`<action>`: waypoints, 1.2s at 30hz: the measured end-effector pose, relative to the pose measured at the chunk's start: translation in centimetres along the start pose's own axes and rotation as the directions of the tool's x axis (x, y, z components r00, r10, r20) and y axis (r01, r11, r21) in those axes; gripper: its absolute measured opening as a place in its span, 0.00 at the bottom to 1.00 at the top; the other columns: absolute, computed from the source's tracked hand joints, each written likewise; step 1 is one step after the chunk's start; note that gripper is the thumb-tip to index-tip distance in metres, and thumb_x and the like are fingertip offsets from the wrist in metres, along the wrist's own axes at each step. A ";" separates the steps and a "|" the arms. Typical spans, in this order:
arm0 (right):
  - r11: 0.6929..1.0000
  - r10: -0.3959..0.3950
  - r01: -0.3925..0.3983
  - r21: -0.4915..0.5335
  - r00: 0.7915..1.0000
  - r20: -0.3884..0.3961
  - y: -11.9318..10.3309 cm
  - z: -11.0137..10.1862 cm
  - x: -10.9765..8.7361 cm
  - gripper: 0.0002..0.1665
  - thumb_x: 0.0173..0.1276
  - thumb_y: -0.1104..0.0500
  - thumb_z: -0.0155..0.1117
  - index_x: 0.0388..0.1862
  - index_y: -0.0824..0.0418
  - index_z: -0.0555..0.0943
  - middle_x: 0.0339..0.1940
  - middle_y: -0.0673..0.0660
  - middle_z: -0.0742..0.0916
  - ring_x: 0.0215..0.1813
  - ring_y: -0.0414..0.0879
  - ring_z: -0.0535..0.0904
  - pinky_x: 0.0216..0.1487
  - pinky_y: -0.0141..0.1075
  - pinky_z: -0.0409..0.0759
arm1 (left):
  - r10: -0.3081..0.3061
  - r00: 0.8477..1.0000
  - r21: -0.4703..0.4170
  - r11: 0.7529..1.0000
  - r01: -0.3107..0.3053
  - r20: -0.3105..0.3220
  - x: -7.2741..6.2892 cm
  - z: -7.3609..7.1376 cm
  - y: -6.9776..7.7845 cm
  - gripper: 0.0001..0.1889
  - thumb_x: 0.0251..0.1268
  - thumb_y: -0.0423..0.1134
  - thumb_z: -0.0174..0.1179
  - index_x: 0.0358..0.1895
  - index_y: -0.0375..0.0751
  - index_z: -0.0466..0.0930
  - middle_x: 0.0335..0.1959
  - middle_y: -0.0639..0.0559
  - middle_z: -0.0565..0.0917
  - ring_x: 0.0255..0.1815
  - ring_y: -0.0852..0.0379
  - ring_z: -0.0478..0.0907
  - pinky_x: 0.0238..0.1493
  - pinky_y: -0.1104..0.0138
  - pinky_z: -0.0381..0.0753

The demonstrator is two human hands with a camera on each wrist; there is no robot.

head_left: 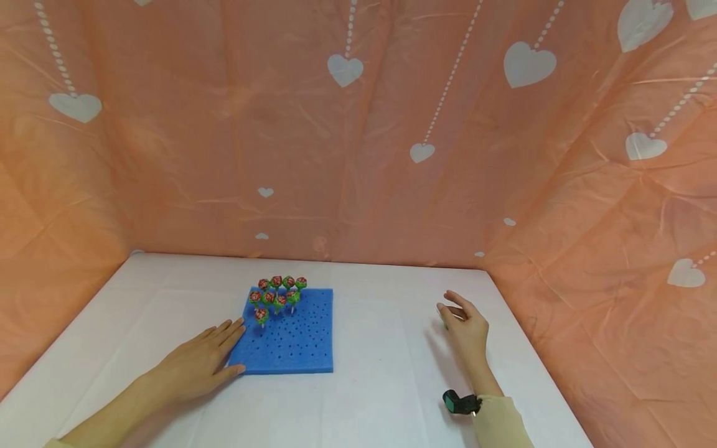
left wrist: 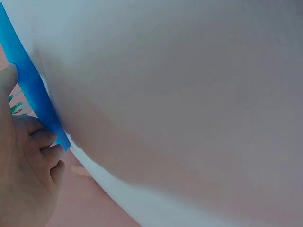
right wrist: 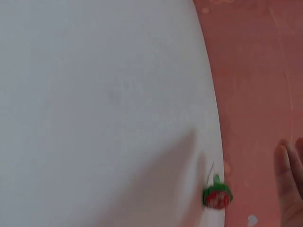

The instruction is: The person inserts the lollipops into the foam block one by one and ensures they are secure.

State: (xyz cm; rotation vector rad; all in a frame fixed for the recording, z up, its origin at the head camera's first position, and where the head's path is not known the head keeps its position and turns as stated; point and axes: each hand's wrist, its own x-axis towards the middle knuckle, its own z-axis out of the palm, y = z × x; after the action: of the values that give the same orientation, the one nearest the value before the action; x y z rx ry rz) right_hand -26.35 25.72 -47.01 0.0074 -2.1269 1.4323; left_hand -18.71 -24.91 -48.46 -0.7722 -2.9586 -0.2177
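A blue foam board [head_left: 302, 348] dotted with small holes lies on the white table, and several red-and-green lollipops [head_left: 269, 298] stand in its back left part. Along the board's left edge rests my left hand [head_left: 196, 364], its fingers extended and the thumb at the front corner. In the left wrist view, the thumb and fingers touch the side of the foam [left wrist: 35, 90]. Over the right of the table, my right hand [head_left: 467, 326] has bent fingers, with a gap between thumb and index finger. A single lollipop [right wrist: 218, 197] shows apart from those fingers in the right wrist view, mostly hidden in the head view.
A white cloth covers the table [head_left: 381, 398]. Orange curtains [head_left: 381, 205] with white hearts enclose its back and sides. On the right wrist sits a small black device [head_left: 460, 402] on a strap.
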 end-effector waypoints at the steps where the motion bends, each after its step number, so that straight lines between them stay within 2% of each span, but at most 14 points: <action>1: 1.000 0.010 -0.009 -0.024 1.000 0.008 0.2 -0.4 0.2 0.22 0.66 0.69 0.74 0.59 0.66 0.86 0.54 0.65 0.89 0.40 0.24 0.83 0.35 0.19 0.83 | -0.001 1.000 0.001 1.000 0.001 0.001 0.0 0.0 0.0 0.42 0.76 0.62 0.56 0.73 0.26 0.69 0.75 0.30 0.69 0.76 0.29 0.66 0.74 0.39 0.69; 5: 0.993 0.036 -0.030 -0.114 0.998 0.056 0.9 -1.8 0.8 0.22 0.67 0.68 0.74 0.60 0.64 0.86 0.55 0.65 0.89 0.41 0.28 0.86 0.33 0.20 0.83 | -0.004 1.000 -0.001 1.000 0.004 0.006 0.0 0.0 -0.1 0.42 0.76 0.63 0.56 0.73 0.26 0.69 0.76 0.30 0.69 0.76 0.29 0.65 0.74 0.39 0.69; 9: 0.977 0.040 -0.011 -0.212 0.990 0.133 1.6 -2.8 1.2 0.23 0.68 0.67 0.73 0.61 0.66 0.84 0.57 0.66 0.88 0.48 0.47 0.90 0.38 0.19 0.82 | -0.005 1.000 -0.008 1.000 0.005 0.011 0.0 0.0 0.0 0.42 0.76 0.63 0.55 0.74 0.26 0.69 0.76 0.30 0.68 0.76 0.29 0.65 0.74 0.39 0.68; 11: 0.963 0.046 0.005 -0.270 0.982 0.181 1.9 -3.2 1.2 0.23 0.69 0.66 0.71 0.63 0.67 0.83 0.58 0.66 0.87 0.52 0.57 0.88 0.42 0.23 0.84 | -0.005 1.000 -0.009 1.000 0.005 0.011 0.0 0.0 -0.1 0.42 0.76 0.63 0.55 0.74 0.26 0.69 0.76 0.30 0.68 0.76 0.29 0.65 0.74 0.39 0.68; 12: 0.953 0.044 0.020 -0.303 0.978 0.204 2.0 -3.4 1.3 0.24 0.69 0.66 0.71 0.63 0.67 0.83 0.58 0.66 0.87 0.53 0.59 0.88 0.44 0.26 0.86 | -0.004 1.000 -0.009 1.000 0.004 0.009 0.0 0.0 0.0 0.42 0.76 0.63 0.55 0.74 0.26 0.69 0.76 0.30 0.68 0.76 0.29 0.65 0.74 0.39 0.68; 16: 0.918 0.029 0.089 -0.387 0.957 0.288 2.4 -3.9 1.3 0.24 0.69 0.66 0.70 0.63 0.68 0.82 0.59 0.67 0.85 0.53 0.60 0.87 0.48 0.41 0.90 | 0.002 1.000 -0.007 1.000 -0.002 0.002 0.0 0.0 -0.1 0.42 0.76 0.62 0.56 0.73 0.26 0.69 0.75 0.30 0.69 0.76 0.29 0.66 0.73 0.39 0.69; 18: 0.906 0.015 0.122 -0.404 0.947 0.320 2.6 -4.0 1.4 0.23 0.68 0.67 0.71 0.62 0.69 0.83 0.58 0.67 0.85 0.51 0.60 0.87 0.48 0.45 0.90 | 0.005 1.000 -0.009 1.000 -0.005 -0.002 0.0 0.0 0.0 0.42 0.76 0.62 0.56 0.73 0.26 0.69 0.75 0.30 0.69 0.76 0.29 0.66 0.73 0.39 0.69; 24: 0.881 -0.004 0.181 -0.438 0.927 0.375 3.3 -3.9 1.7 0.21 0.65 0.67 0.73 0.57 0.70 0.85 0.50 0.66 0.87 0.44 0.57 0.87 0.40 0.40 0.88 | 0.009 1.000 -0.002 1.000 -0.009 -0.023 0.0 -0.1 -0.1 0.41 0.76 0.61 0.56 0.73 0.26 0.70 0.75 0.30 0.69 0.76 0.30 0.66 0.73 0.40 0.69; 28: 0.854 0.022 0.189 -0.484 0.918 0.397 3.6 -3.8 1.8 0.20 0.64 0.67 0.73 0.55 0.69 0.86 0.46 0.62 0.87 0.41 0.52 0.86 0.39 0.40 0.85 | 0.010 0.999 -0.005 1.000 -0.010 -0.030 -0.1 -0.1 0.0 0.40 0.76 0.61 0.57 0.73 0.25 0.70 0.75 0.30 0.69 0.75 0.30 0.67 0.73 0.40 0.70; 32: 0.845 0.045 0.187 -0.500 0.908 0.416 3.8 -3.8 1.7 0.18 0.64 0.66 0.74 0.53 0.68 0.86 0.43 0.60 0.86 0.40 0.50 0.84 0.38 0.39 0.84 | 0.008 0.999 -0.007 1.000 -0.009 -0.031 -0.1 0.0 0.0 0.41 0.76 0.61 0.57 0.73 0.26 0.70 0.75 0.30 0.69 0.75 0.30 0.67 0.73 0.40 0.69; 36: 0.840 0.028 0.208 -0.502 0.906 0.423 3.9 -3.7 1.7 0.16 0.63 0.67 0.74 0.50 0.67 0.87 0.40 0.58 0.87 0.39 0.50 0.84 0.37 0.38 0.83 | 0.006 0.999 -0.004 1.000 -0.006 -0.035 -0.1 0.1 0.0 0.41 0.76 0.61 0.56 0.73 0.26 0.70 0.75 0.30 0.69 0.75 0.30 0.66 0.73 0.40 0.69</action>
State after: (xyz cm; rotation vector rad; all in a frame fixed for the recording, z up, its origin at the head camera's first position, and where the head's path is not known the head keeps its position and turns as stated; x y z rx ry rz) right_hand -27.26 31.02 -48.56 0.2176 -2.7780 0.7715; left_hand -18.63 -24.98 -48.57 -0.7699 -2.9239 -0.2343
